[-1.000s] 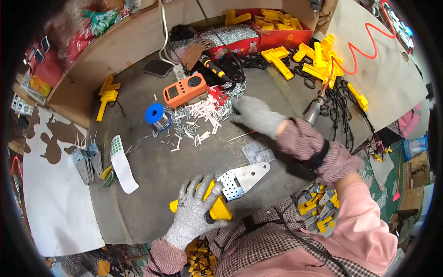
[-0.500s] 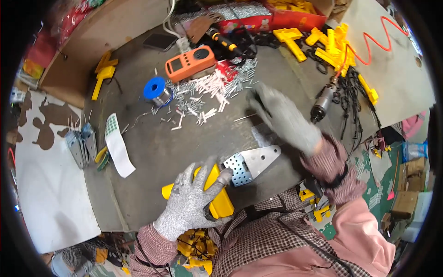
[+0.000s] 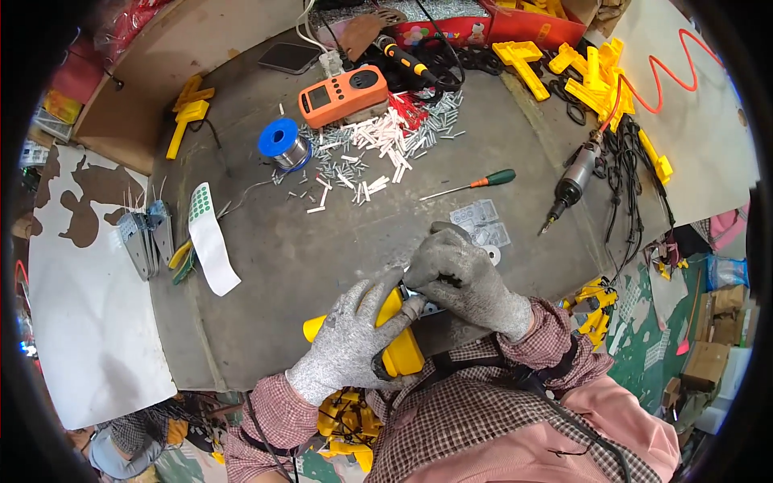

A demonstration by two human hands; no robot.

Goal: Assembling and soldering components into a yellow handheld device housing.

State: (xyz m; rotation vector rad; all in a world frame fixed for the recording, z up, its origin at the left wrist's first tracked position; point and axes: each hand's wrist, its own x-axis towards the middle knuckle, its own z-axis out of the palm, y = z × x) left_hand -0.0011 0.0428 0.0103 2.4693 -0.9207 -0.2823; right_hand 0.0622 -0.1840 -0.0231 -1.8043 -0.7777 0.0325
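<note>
The left hand (image 3: 345,338), in a grey glove, has its fingers half bent across a yellow plastic housing (image 3: 404,354) and holds it at the table's near edge, thumb tip beside the right hand. The right hand (image 3: 463,278), also gloved, is curled with fingers bunched just beside the housing; I cannot tell whether they pinch anything. It covers most of a metal bracket plate (image 3: 496,259), whose rounded end shows past the knuckles. Beyond lie a clear plastic bag (image 3: 481,223), a green-handled screwdriver (image 3: 489,179) and, to the right, a power screwdriver (image 3: 576,173). Farther out are loose screws and white sleeves (image 3: 382,141), a solder spool (image 3: 282,141) and an orange meter (image 3: 345,97)
</note>
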